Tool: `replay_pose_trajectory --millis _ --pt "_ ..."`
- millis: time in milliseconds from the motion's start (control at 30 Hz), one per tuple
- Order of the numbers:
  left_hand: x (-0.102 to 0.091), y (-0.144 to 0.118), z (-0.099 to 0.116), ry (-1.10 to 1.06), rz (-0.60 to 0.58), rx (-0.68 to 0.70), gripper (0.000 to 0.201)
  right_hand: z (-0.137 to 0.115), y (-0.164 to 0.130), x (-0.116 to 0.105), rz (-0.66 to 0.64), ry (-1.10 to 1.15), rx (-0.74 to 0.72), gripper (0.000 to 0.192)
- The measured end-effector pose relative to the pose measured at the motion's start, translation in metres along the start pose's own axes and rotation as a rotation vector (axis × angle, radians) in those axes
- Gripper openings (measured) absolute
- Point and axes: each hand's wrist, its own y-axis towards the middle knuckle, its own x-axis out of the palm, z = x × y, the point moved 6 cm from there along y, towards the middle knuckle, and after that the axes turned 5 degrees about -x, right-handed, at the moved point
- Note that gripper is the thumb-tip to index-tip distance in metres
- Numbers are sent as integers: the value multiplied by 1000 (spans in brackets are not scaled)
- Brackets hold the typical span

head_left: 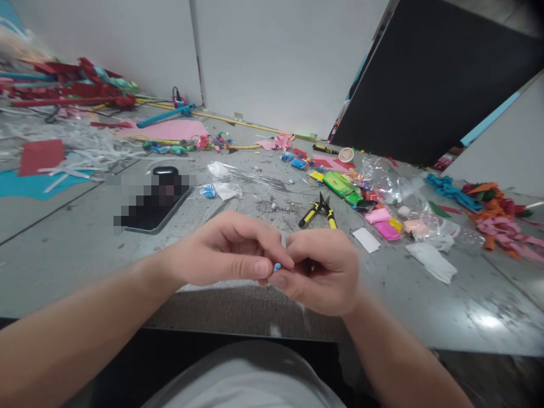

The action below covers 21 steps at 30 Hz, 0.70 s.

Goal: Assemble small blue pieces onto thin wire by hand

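Hands worked a blue bit above the cluttered counter (63, 249).

Left hand (225, 249) and right hand (323, 272) met fingertip to fingertip, each grip pinching the tiny blue piece (277, 266) between them, apparently for fine control; yellow-handled pliers (318, 211) lay beyond.

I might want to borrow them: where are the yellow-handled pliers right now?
The yellow-handled pliers lie on the table, just beyond the right hand, left of the pink clay blocks.

At the frame's centre both hands, left hand (225, 249) and right hand (318, 272), meet over the tabletop (76, 243) edge, pinching what may be a small bead (277, 266). Pliers (318, 211) lie just behind them, a phone (155, 201) to the left, clay blocks (382, 221) to the right.
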Motion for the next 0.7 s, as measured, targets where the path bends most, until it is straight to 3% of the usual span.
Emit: replay_pose_trajectory --millis 300,700 --pt "-5 0 -13 -75 79 -48 15 3 1 0 30 101 37 33" --pt "-14 -1 -19 -96 188 -97 15 5 0 -4 112 -10 126 28"
